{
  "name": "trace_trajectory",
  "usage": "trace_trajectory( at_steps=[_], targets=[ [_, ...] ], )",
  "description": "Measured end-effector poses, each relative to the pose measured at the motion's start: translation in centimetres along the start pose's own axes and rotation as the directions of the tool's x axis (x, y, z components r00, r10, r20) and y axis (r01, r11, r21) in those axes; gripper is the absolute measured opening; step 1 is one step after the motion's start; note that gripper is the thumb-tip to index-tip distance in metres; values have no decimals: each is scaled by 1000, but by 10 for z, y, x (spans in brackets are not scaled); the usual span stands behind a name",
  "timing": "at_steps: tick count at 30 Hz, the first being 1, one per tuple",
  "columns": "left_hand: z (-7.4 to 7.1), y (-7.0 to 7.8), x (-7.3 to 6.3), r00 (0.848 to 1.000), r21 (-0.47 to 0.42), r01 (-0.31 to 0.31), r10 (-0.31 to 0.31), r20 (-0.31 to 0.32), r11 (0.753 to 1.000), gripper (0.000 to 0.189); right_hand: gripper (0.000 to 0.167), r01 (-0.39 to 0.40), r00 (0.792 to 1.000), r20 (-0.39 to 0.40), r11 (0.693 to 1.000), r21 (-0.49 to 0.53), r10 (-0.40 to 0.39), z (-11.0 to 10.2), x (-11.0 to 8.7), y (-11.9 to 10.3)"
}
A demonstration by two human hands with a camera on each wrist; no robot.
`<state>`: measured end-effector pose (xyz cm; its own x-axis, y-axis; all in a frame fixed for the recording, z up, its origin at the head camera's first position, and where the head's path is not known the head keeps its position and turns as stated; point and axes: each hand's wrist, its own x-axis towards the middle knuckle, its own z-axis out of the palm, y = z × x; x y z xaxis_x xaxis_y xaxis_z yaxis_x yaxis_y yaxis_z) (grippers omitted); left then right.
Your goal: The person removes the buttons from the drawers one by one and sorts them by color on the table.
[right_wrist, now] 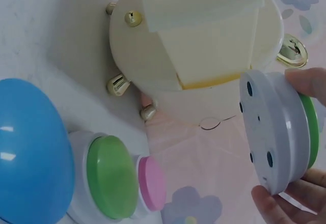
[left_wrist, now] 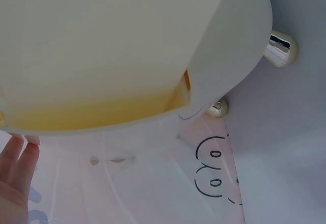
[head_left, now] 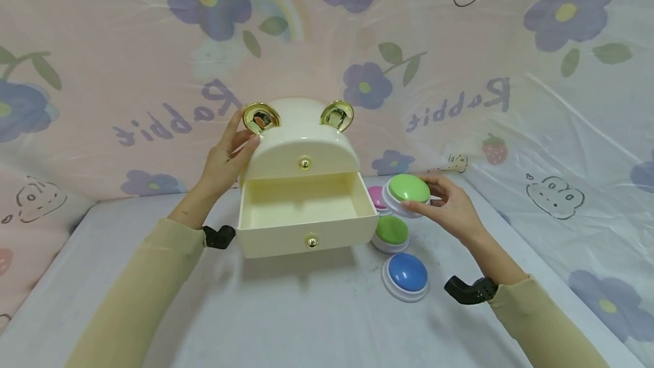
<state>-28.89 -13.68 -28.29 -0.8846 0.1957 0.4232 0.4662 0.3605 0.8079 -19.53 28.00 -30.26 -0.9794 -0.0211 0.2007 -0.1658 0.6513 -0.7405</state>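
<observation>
A cream drawer box (head_left: 301,158) with gold ears stands on the table, its lower drawer (head_left: 306,237) pulled out with nothing inside. My left hand (head_left: 225,158) rests against the box's upper left side, by the gold ear (head_left: 261,118); in the left wrist view only some fingers (left_wrist: 20,168) show at its edge. To the right of the drawer, my right hand (head_left: 452,206) grips a green-topped push button (head_left: 409,189) by its white base, raised off the table. The right wrist view shows the button's underside (right_wrist: 270,132), with several dark holes.
Below the held button, a second green button (head_left: 392,230) and a blue button (head_left: 407,272) sit on the white table (head_left: 306,322). A pink button (head_left: 377,196) is partly hidden behind the held one. Flowered cloth (head_left: 306,44) hangs behind the box.
</observation>
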Motion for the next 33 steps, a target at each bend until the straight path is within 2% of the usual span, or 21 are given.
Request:
trace_trajectory(
  at_steps=[6, 18, 26, 33],
  targets=[
    [-1, 1, -1, 1000, 2, -14, 14, -7, 1000, 69, 72, -43, 999, 15, 999, -19, 44, 2, -1, 12],
    [0, -2, 1, 1000, -12, 0, 0, -7, 1000, 68, 81, -145, 989, 30, 989, -38, 146, 7, -1, 45],
    [-1, 13, -4, 1000, -19, 12, -12, 0, 1000, 68, 84, -202, 978, 41, 978, -52, 204, 8, -2, 61],
    [0, 1, 0, 1000, -11, -9, 9, -12, 1000, 67, 88, -243, 967, 55, 967, -76, 248, 7, 1, 73]
  ],
)
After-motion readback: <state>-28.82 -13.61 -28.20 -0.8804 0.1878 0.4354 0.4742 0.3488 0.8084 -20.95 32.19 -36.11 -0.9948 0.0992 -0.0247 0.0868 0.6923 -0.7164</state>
